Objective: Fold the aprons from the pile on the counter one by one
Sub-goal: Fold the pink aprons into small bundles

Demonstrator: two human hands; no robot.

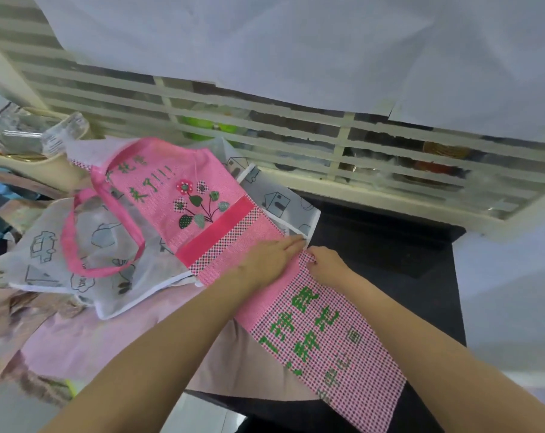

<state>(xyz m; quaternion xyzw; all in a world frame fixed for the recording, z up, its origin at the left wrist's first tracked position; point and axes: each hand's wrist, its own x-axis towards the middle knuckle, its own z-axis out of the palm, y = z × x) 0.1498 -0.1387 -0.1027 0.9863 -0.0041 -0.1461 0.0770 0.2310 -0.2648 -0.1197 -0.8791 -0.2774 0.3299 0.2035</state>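
Note:
A pink apron [183,195] with green lettering and a flower patch lies stretched diagonally across the counter, its pink neck loop [74,245] at the left. Its checked lower part [330,339] runs toward me. My left hand [268,260] lies flat on the apron's middle, fingers straight and pressing the cloth. Beside it my right hand [327,265] pinches the apron's right edge with curled fingers. Under the pink apron lies a white apron [46,260] printed with cars and houses, on top of a pale pink cloth [86,342].
The black counter [390,251] shows at the right, ending near a white slatted window grille [296,145]. A rack with glassware [24,132] stands at the far left. More crumpled fabric [21,307] piles along the left edge.

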